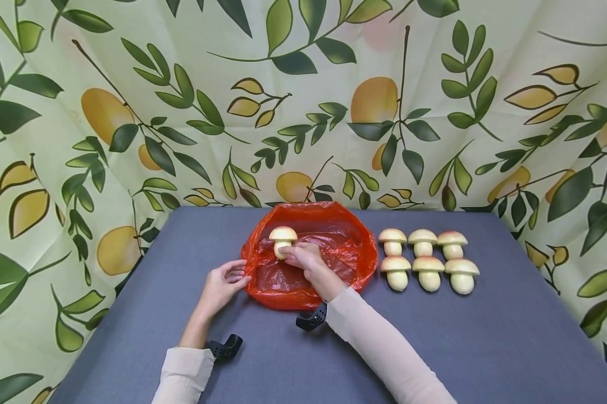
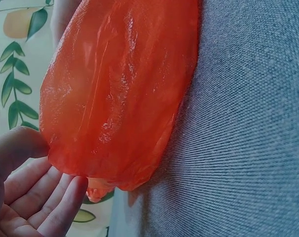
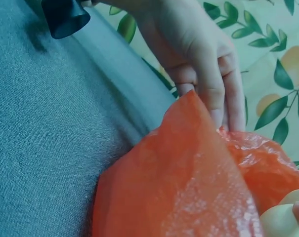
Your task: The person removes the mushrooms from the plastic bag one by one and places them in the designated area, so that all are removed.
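A red plastic bag [image 1: 310, 300] lies on the table with its mouth spread wide. My left hand [image 1: 221, 289] holds the bag's left rim; in the left wrist view, the thumb and fingers [image 2: 65, 207] meet the bag's edge. Over the bag's opening, my right hand [image 1: 308, 261] pinches the pale stem of a mushroom [image 1: 283, 234] with a pinkish-cream cap. The mushroom stands upright, cap on top. In the right wrist view only part of this mushroom [image 3: 280, 221] and a fingertip show, behind the red plastic.
Several similar mushrooms [image 1: 428, 273] lie in two rows just right of the bag. The grey table [image 1: 510, 348] meets a leaf-and-fruit patterned cloth [image 1: 328, 140] at the back and sides. A black strap-like device [image 1: 311, 318] sits at each wrist.
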A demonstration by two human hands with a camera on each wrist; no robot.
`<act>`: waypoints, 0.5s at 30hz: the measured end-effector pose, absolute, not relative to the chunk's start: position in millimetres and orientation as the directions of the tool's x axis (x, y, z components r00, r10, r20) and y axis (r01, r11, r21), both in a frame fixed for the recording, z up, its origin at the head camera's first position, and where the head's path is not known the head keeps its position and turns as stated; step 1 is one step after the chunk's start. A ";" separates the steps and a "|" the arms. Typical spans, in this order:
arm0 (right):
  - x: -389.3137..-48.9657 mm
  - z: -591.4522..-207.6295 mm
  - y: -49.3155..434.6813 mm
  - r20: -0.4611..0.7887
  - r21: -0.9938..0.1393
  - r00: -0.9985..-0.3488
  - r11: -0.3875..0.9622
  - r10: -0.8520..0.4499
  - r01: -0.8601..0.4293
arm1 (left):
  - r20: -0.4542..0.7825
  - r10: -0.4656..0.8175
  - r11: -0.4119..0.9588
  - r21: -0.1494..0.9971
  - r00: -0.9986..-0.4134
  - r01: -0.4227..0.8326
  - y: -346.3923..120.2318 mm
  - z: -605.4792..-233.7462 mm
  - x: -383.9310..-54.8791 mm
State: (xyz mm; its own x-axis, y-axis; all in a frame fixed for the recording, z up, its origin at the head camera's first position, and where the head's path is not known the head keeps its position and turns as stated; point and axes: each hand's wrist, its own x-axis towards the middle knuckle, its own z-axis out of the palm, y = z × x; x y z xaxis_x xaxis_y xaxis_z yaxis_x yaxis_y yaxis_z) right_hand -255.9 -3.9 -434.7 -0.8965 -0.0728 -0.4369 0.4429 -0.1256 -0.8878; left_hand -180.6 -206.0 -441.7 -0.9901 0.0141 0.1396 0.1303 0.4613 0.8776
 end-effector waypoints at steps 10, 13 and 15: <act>-247.1 -428.9 3.6 -0.404 -0.901 -0.912 -0.139 -0.073 0.411 | 0.132 0.000 0.482 0.869 -0.991 0.116 -208.5 -441.7 -182.1; -243.9 -428.2 6.7 -0.370 -0.914 -0.925 -0.147 -0.081 0.378 | 0.140 -0.002 0.471 0.873 -0.990 0.122 -208.8 -441.8 -182.9; -241.8 -426.8 9.2 -0.353 -0.920 -0.932 -0.151 -0.085 0.362 | 0.149 -0.001 0.467 0.874 -0.989 0.131 -209.4 -441.5 -182.9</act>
State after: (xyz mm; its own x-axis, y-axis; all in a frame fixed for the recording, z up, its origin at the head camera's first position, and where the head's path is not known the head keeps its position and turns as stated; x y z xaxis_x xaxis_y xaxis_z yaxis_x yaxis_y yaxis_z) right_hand -241.8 9.2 -426.8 -0.9318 -0.0847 -0.3530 0.3622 -0.1508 -0.9198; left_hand -182.9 -209.4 -441.5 -0.9888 -0.0009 0.1491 0.1314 0.4671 0.8744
